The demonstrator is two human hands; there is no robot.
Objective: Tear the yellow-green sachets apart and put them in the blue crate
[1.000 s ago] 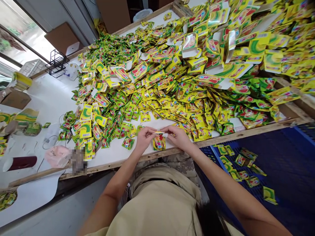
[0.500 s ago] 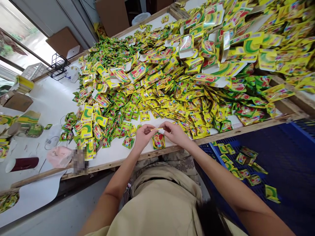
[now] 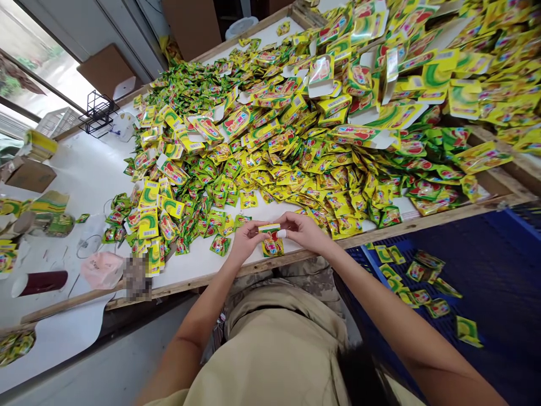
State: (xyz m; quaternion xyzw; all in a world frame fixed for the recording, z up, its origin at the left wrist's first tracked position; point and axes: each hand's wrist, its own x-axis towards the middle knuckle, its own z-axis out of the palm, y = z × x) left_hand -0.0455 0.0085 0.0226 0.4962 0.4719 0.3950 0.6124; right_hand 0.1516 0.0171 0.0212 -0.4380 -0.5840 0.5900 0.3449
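Between my two hands, at the table's front edge, stands a small yellow and green candy box (image 3: 271, 242) with red fruit printed on it. My left hand (image 3: 246, 239) pinches the upper left of the box. On the other side, my right hand (image 3: 305, 231) grips its upper right corner, the thumb showing on the front. A white piece shows by the right thumb; whether it is a flap or the nail I cannot tell. A green candy packet (image 3: 220, 245) lies just left of my left hand. Behind the hands rises a big heap of yellow candy packets (image 3: 313, 163).
Flat yellow boxes (image 3: 149, 223) lie at the heap's left. Farther left are a dark red cup (image 3: 42, 283), a pink bag (image 3: 101, 269), a jar (image 3: 59, 224) and a black wire rack (image 3: 99, 113). At lower right, a blue crate (image 3: 422, 344) holds several packs. A wooden rim (image 3: 380, 237) edges the table.
The white flap at the top of the box has gone down, and a flat yellow top edge now shows. My hands have shifted slightly on the upper corners.
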